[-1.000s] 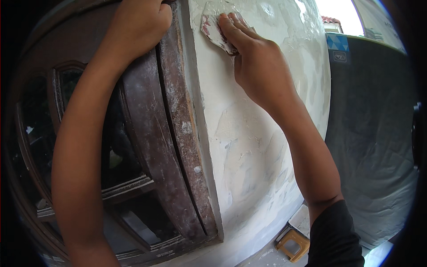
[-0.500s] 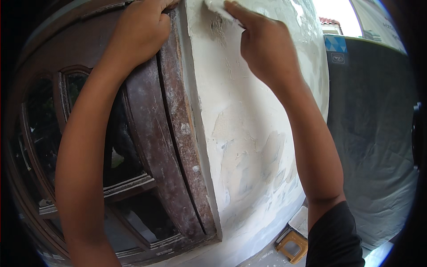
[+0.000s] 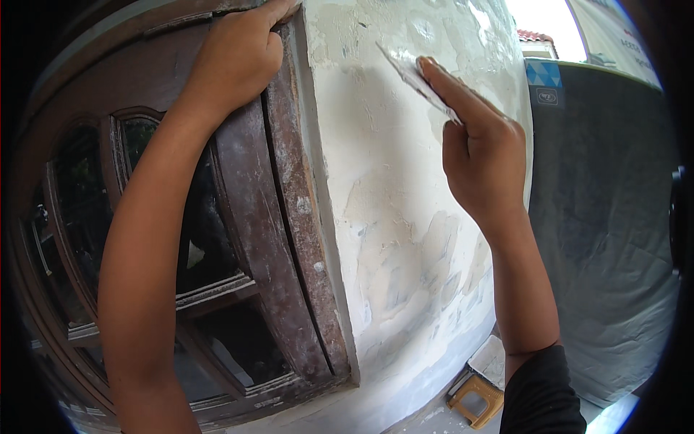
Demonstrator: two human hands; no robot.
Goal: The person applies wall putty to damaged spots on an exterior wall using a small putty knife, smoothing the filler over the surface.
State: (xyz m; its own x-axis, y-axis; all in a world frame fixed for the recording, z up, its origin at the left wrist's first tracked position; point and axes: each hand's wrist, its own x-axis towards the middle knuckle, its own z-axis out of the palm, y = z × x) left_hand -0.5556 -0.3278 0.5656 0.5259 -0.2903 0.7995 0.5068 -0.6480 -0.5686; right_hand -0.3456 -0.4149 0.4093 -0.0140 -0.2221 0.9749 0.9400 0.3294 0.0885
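My right hand (image 3: 486, 148) grips a thin, flat, whitish putty knife (image 3: 416, 81), index finger stretched along it and thumb tucked below. Its blade slants against the upper part of a white wall (image 3: 390, 166), which is patched with smooth and rough filler. At the upper left, my left hand (image 3: 242, 61) is closed at the top corner of a worn brown wooden window frame (image 3: 289, 166). Its index finger points toward the wall edge, while the other fingers are curled and partly hidden. Anything inside that hand cannot be made out.
Glass panes (image 3: 206, 224) sit in the brown window on the left. A large dark grey wrapped panel (image 3: 607, 217) stands at the right. Low down are a yellow-brown plastic stool (image 3: 473, 401) and a whitish container (image 3: 489, 359) beside the wall.
My right hand has moved down and right along the wall with the putty knife, whose blade now shows more fully. My left hand remains at the frame's top corner.
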